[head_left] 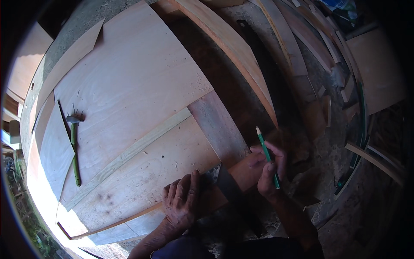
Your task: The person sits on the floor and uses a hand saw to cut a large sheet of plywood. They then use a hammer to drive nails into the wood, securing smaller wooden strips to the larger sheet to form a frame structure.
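Note:
My right hand [273, 168] holds a green pencil [265, 149] between thumb and fingers, its sharpened tip pointing up and away. Below that hand runs a reddish-brown board [243, 174], crossed by a dark flat strip [233, 192]. My left hand [180, 199] lies over the near edge of a pale plywood panel [172, 149], its fingers bent and close together; its thumb is hidden. Just right of those fingers is a grey, metal-looking piece [211, 175], partly in shadow. A short wooden piece [217, 123] and a long pale strip [133, 149] lie on the panel.
A hammer [74, 146] with a green handle lies at the left, near several loose nails. Beyond the panel stand a curved wooden edge board [233, 56] and a dark handsaw [258, 60]. Wood strips [310, 45] crowd the right side. Bright sunlight falls on the lower left.

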### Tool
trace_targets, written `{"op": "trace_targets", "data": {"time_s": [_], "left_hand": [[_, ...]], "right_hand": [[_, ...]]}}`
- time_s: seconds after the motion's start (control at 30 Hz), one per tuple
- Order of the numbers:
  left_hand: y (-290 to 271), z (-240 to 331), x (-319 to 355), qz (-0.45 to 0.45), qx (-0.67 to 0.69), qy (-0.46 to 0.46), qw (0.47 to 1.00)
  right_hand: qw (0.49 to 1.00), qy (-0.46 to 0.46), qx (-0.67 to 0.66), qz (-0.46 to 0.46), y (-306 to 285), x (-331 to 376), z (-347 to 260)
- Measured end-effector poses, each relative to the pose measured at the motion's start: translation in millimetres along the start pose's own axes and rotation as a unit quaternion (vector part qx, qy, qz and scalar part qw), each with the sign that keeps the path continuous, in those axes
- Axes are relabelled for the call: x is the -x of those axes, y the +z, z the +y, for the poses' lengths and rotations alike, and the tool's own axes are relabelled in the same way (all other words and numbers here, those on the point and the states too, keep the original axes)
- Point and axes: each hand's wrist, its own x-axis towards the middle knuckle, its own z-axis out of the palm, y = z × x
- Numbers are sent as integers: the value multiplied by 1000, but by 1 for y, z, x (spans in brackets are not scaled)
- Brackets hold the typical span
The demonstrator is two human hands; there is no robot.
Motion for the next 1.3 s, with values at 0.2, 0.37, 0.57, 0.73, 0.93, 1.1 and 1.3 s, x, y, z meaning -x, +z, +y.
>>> {"op": "trace_targets", "data": {"time_s": [0.2, 0.37, 0.57, 0.73, 0.93, 1.1, 1.3], "left_hand": [[0, 2, -1, -3, 5, -7, 1000], [1, 4, -2, 6, 0, -7, 1000], [-2, 3, -3, 9, 14, 0, 1000], [-2, 2, -3, 25, 6, 14, 1000], [0, 2, -2, 47, -13, 24, 998], [3, 4, -3, 56, -15, 27, 998], [8, -1, 5, 68, -26, 21, 997]], "right_hand": [[1000, -13, -9, -19, -3, 0, -1], [998, -47, -12, -33, -8, 4, 2], [992, -91, 29, -85, -15, 9, -8], [969, 172, -5, -175, -24, 43, -24], [971, -141, 149, -124, -13, 33, -33], [979, -80, 122, -141, -12, 41, -36], [948, 13, 201, -248, -57, 68, -68]]}}
